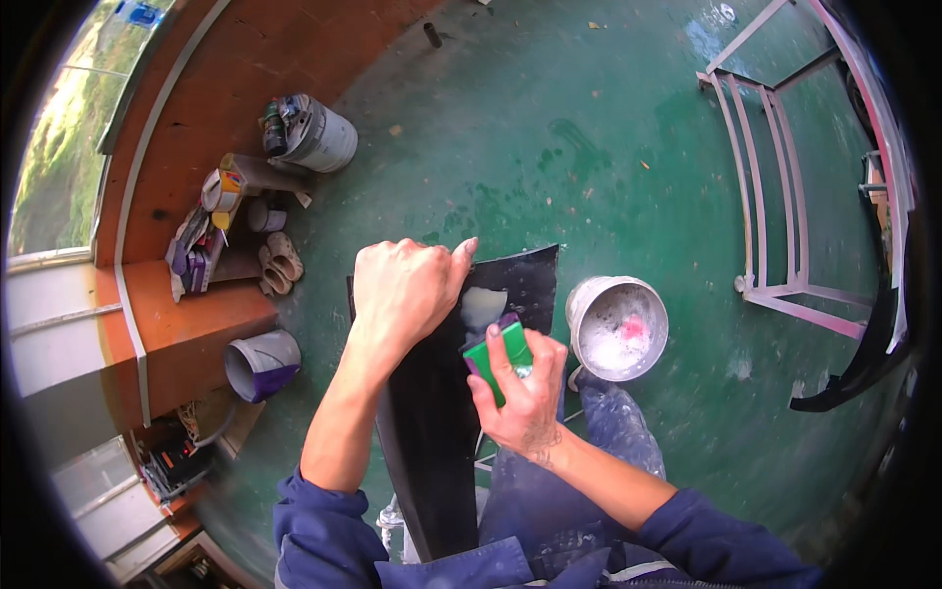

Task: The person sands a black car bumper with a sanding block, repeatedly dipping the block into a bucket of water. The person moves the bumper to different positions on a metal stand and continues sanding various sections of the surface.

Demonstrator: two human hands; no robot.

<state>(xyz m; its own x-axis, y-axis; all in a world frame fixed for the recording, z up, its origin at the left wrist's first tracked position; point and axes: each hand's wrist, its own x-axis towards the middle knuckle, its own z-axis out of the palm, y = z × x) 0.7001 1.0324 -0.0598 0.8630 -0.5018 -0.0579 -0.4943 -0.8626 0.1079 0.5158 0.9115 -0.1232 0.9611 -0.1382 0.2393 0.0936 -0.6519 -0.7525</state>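
My left hand (407, 287) is closed at the far left edge of a black panel (432, 442), its fingers curled down over the edge and their tips hidden. Its thumb sticks out to the right. In my right hand (525, 398) is a green sanding block (507, 346) with dark purple edges, gripped between thumb and fingers. The block lies over the panel's far part, against a pale, smoothed patch (483, 306). The panel slopes toward my body and narrows at the near end. Right of it stands a bucket (587, 312) with whitish, foamy liquid and something pink inside.
A white metal rack (751, 196) stands at the right, near a curved black strip (852, 385). Along the orange wall at left are a bucket with cans (324, 140), a cluttered small shelf (245, 177), clogs (282, 260) and a purple-stained bucket (263, 363). The floor (589, 177) is green.
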